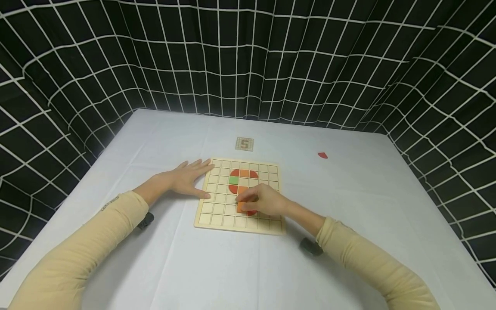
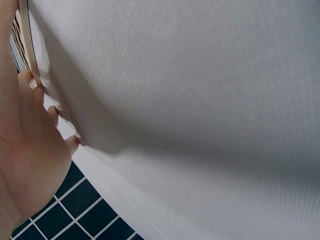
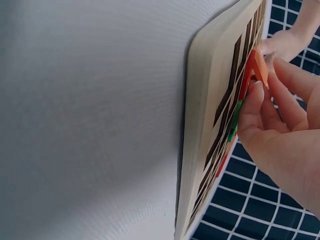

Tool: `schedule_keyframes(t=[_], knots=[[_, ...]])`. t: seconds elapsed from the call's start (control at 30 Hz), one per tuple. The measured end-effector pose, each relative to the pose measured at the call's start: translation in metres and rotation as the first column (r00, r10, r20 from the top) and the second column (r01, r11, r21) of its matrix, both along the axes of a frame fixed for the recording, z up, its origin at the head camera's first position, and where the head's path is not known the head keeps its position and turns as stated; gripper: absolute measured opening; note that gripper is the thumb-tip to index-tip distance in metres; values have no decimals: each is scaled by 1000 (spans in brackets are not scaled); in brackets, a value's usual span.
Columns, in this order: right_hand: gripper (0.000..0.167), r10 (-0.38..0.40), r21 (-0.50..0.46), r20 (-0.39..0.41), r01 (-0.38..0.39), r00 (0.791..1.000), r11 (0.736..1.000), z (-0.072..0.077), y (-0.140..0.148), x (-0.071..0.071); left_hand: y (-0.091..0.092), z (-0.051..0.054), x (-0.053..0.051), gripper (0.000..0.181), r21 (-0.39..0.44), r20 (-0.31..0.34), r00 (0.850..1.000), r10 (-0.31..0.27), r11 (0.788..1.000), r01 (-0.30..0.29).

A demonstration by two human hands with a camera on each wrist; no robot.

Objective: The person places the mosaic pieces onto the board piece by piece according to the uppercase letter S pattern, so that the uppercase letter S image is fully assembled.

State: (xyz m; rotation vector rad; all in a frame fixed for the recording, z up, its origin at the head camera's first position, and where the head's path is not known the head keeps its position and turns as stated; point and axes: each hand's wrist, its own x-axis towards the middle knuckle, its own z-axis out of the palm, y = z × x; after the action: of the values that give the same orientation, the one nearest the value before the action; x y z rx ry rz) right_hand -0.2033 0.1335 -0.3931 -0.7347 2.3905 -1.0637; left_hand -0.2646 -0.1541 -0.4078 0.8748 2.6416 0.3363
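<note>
A square wooden grid board [image 1: 240,230] lies on the white-covered table. My left hand [image 1: 186,178] rests at its left edge, fingers spread and straight; the left wrist view shows fingertips along the edge. Over the lower middle of the board, my right hand [image 1: 267,200] pinches an orange square tile [image 3: 260,66] between thumb and fingers, tilted off the board in the right wrist view. Red rounded tiles [image 1: 234,172], an orange tile [image 1: 244,173] and a green tile [image 1: 234,180] sit in the upper cells. Another red tile [image 1: 252,213] is partly hidden under the right hand.
Behind the board lies a small card [image 1: 244,144] with a brown S-like figure. One loose red quarter-round tile [image 1: 323,155] lies to the right on the white tablecloth [image 1: 368,185]. Black curtains [image 1: 240,64] with white grid lines surround the table.
</note>
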Motion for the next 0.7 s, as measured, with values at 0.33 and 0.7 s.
schedule_keyframes(t=[0.33, 0.7], knots=[[21, 5, -8, -3, -5, 1000, 1000, 0, 2, 1, -1, -1, -1, 105, -4, 0, 1000, 2, 1000, -2], [22, 2, -43, 38, -1, 999, 999, -1, 3, 1, 0, -1, 0, 105, -7, 0, 1000, -3, 1000, 3]])
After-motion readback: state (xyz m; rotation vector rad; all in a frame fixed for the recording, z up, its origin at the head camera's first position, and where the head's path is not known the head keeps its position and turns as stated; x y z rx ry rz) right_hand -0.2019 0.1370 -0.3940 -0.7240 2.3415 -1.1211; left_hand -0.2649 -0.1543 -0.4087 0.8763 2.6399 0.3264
